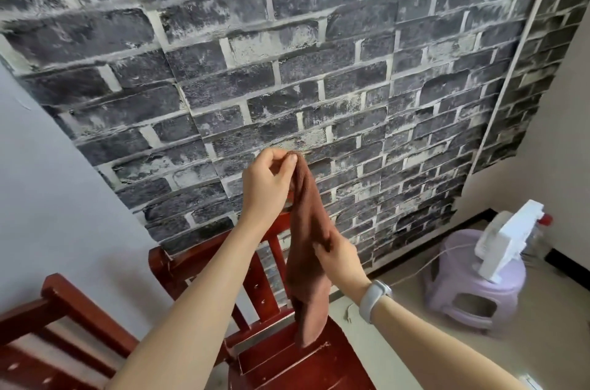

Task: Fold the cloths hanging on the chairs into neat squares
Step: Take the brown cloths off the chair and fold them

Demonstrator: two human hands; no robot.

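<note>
Cloth hangs from left hand above chair; right hand grips it lower, at its right edge. Second chair at left. Brick wall behind both. Stool on floor at right, fan on it.

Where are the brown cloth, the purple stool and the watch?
brown cloth (pixel 308 230), head view, middle of the hanging fabric.
purple stool (pixel 459 281), head view, its side wall.
watch (pixel 374 297), head view, band on the right wrist.
</note>
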